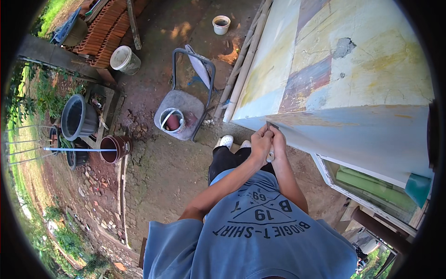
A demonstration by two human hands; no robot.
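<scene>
To the left, chair (179, 102) with pail (182, 123) on it, well apart from wall; best left clear of the elbows. Left hand (261, 145) clasped round tool (270, 157), a scraper by the look of it, pale handle end showing below the knuckles. Dark tip up at the wall's near corner; touching or just short, cannot tell. Right hand (279, 143) wrapped on the same tool, close against the left. Farther right, wall (376, 74), patchy paint. Probably best: shallow blade angle, short even strokes, wrists in line, lighter pressure at the corner to avoid chipping.
</scene>
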